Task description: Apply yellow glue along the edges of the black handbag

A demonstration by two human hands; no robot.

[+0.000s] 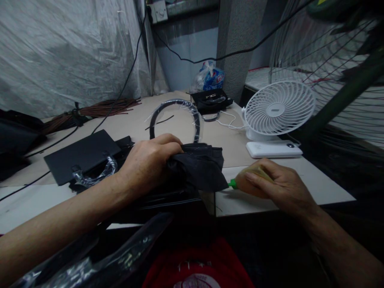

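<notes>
Left hand gripping black fabric, fingers curled over its top; the fabric is at the near edge of the worktop, with one corner hanging toward the right; the hold appears meant to steady the piece and present that corner.

Right hand closed around a squeeze bottle, thumb along its side; the bottle lies nearly level, its green nozzle directed at the fabric's corner, presumably so that a light press would meter the contents; nozzle and corner appear to meet, though actual contact cannot be confirmed.

Containers: the bottle looks amber; whether the tint belongs to the wall or the contents cannot be told, nor can the fill level; a knotted clear plastic bag at the rear holds something blue, not identifiable.

Behind the fabric a film-wrapped handle stands arched, the wrap probably guarding its finish; a white fan stands beyond the bottle, its face toward the work, presumably for cooling.
</notes>
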